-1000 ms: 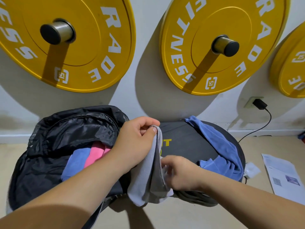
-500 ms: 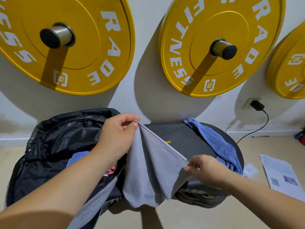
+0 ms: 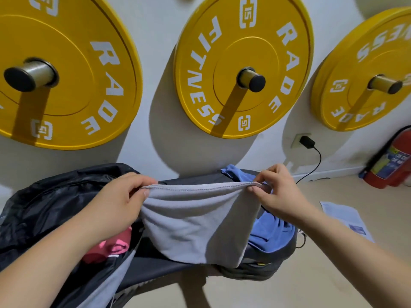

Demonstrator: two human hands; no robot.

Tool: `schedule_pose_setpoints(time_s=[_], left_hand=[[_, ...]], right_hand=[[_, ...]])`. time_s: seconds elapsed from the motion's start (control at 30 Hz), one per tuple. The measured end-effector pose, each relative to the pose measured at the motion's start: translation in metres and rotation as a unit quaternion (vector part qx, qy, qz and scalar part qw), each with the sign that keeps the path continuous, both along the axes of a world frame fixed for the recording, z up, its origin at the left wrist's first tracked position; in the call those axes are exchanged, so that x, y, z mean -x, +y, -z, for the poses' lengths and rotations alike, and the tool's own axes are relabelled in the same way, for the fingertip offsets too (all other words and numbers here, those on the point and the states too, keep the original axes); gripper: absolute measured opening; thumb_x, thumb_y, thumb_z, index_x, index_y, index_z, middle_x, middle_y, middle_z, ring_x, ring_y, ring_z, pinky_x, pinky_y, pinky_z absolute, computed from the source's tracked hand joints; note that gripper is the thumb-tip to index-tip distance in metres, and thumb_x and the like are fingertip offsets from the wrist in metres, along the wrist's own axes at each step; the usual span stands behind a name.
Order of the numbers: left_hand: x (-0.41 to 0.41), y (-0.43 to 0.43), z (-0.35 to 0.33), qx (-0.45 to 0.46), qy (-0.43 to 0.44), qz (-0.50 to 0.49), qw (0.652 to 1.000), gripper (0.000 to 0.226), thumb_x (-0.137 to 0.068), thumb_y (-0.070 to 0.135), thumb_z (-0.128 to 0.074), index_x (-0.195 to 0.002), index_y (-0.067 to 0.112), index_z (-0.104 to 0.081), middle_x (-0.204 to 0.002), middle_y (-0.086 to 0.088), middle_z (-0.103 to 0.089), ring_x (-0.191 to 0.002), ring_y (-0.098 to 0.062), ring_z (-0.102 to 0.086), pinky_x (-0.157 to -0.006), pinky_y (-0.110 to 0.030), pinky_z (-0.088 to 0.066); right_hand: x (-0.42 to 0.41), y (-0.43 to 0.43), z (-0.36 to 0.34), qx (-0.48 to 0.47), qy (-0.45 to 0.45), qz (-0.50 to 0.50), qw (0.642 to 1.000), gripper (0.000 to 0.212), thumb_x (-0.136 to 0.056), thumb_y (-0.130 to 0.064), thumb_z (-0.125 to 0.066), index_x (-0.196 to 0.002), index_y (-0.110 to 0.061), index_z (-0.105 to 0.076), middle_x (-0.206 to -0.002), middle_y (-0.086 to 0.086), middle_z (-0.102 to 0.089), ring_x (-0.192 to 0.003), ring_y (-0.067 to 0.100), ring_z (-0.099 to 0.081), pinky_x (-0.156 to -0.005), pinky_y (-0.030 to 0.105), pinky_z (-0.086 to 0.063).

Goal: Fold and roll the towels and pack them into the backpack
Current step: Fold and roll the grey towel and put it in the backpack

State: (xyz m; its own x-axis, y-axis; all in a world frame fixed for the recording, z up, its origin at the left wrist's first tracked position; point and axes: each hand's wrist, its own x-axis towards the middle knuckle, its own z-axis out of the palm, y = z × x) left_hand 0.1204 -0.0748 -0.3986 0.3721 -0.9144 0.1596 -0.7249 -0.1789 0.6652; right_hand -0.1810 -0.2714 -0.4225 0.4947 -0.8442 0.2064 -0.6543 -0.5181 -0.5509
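Now, backpack (image 3: pixel 51 203): being left gaping for packing, pink towel (image 3: pixel 111 245) inside.
Left hand (image 3: pixel 117 203): one top corner being pinched.
Grey towel (image 3: pixel 195 223): being stretched taut above the bench (image 3: pixel 178 270), ready for folding.
Right hand (image 3: pixel 278 192): other corner being pinched.
Blue towel (image 3: pixel 271 232): being left behind, unfolded.

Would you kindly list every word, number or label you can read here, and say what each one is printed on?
"RADE", "15": left weight plate.
"FITNESS", "RADE", "15": middle weight plate.
"RADE", and "ESS" with the rest of the word cut off by the frame edge: right weight plate.
Label on the fire extinguisher: too blurred to read.
Print on the paper sheet on the floor: too small to read.
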Motion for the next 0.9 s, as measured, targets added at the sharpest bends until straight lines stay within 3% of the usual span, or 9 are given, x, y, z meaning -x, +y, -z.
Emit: schedule_pose_setpoints(time_s=[0.07,0.17,0.3,0.4,0.5,0.57,0.73,0.83,0.9], left_hand=[[-0.003,0.002,-0.001,-0.015,0.012,-0.013,1.000,0.023,-0.099,0.016,-0.055,-0.098,0.035,-0.069,-0.095,0.014,-0.072,-0.087,0.002,-0.064,-0.078,-0.016,-0.049],[-0.010,0.005,-0.001,-0.011,0.056,-0.035,0.998,0.016,-0.098,0.021,-0.058,-0.098,0.031,-0.070,-0.086,0.003,-0.074,-0.083,-0.022,-0.069,-0.083,-0.043,-0.056],[-0.012,0.002,-0.004,0.028,0.111,-0.062,0.991,0.014,-0.098,0.021,-0.060,-0.098,0.025,-0.073,-0.083,0.003,-0.074,-0.079,-0.029,-0.068,-0.080,-0.043,-0.054],[-0.010,-0.007,-0.005,0.065,0.123,-0.113,0.984,0.014,-0.095,0.017,-0.063,-0.094,0.022,-0.076,-0.083,-0.002,-0.076,-0.075,-0.024,-0.067,-0.076,-0.036,-0.052],[-0.008,-0.023,-0.002,0.092,0.130,-0.158,0.974,0.015,-0.096,0.012,-0.061,-0.091,0.019,-0.074,-0.071,-0.007,-0.074,-0.062,-0.020,-0.069,-0.071,-0.036,-0.057],[-0.009,-0.036,0.001,0.113,0.159,-0.178,0.964,0.017,-0.097,0.008,-0.059,-0.093,0.017,-0.073,-0.074,-0.010,-0.075,-0.068,-0.022,-0.074,-0.074,-0.038,-0.062],[-0.013,-0.056,-0.003,0.197,0.156,-0.210,0.945,0.017,-0.097,0.011,-0.059,-0.100,0.021,-0.073,-0.087,0.005,-0.075,-0.084,-0.013,-0.073,-0.080,-0.033,-0.057],[-0.015,-0.056,-0.007,0.233,0.144,-0.206,0.939,0.016,-0.096,0.012,-0.061,-0.101,0.022,-0.073,-0.086,0.007,-0.075,-0.081,-0.008,-0.072,-0.074,-0.028,-0.052],[-0.018,-0.057,-0.003,0.228,0.143,-0.198,0.942,0.016,-0.095,0.011,-0.062,-0.100,0.022,-0.073,-0.084,0.004,-0.076,-0.077,-0.010,-0.070,-0.072,-0.029,-0.050]], right_hand=[[0.009,0.004,-0.009,-0.121,-0.107,-0.026,0.987,0.013,-0.086,-0.030,-0.079,-0.081,-0.023,-0.069,-0.105,0.004,-0.054,-0.099,0.019,-0.056,-0.090,0.036,-0.046],[0.020,0.013,-0.018,-0.307,-0.291,-0.049,0.905,0.020,-0.083,-0.023,-0.079,-0.084,-0.009,-0.066,-0.087,0.014,-0.062,-0.083,0.026,-0.056,-0.080,0.045,-0.042],[0.022,0.016,-0.021,-0.378,-0.368,-0.035,0.849,0.020,-0.080,-0.026,-0.082,-0.073,-0.014,-0.069,-0.074,0.011,-0.060,-0.070,0.022,-0.054,-0.066,0.036,-0.039],[0.013,0.012,-0.019,-0.345,-0.382,0.008,0.857,0.032,-0.074,-0.038,-0.087,-0.081,-0.011,-0.073,-0.079,0.013,-0.064,-0.074,0.024,-0.054,-0.068,0.036,-0.040],[-0.006,0.003,-0.016,-0.228,-0.352,0.067,0.905,0.013,-0.092,-0.021,-0.073,-0.086,-0.010,-0.076,-0.066,0.002,-0.064,-0.054,0.005,-0.050,-0.053,0.021,-0.041],[-0.021,-0.006,-0.014,-0.166,-0.326,0.088,0.927,0.013,-0.093,-0.023,-0.073,-0.083,-0.015,-0.076,-0.060,-0.006,-0.062,-0.047,0.001,-0.045,-0.049,0.019,-0.038],[-0.050,-0.022,-0.016,-0.109,-0.391,0.094,0.909,0.014,-0.094,-0.028,-0.069,-0.082,-0.031,-0.075,-0.072,-0.001,-0.072,-0.073,0.025,-0.070,-0.068,0.049,-0.060],[-0.051,-0.021,-0.020,-0.060,-0.416,0.054,0.906,0.015,-0.098,-0.028,-0.063,-0.087,-0.035,-0.070,-0.086,0.000,-0.074,-0.090,0.030,-0.072,-0.085,0.053,-0.059],[-0.044,-0.021,-0.018,-0.038,-0.392,0.041,0.918,0.011,-0.100,-0.029,-0.061,-0.090,-0.032,-0.067,-0.086,0.001,-0.073,-0.087,0.031,-0.070,-0.085,0.054,-0.058]])
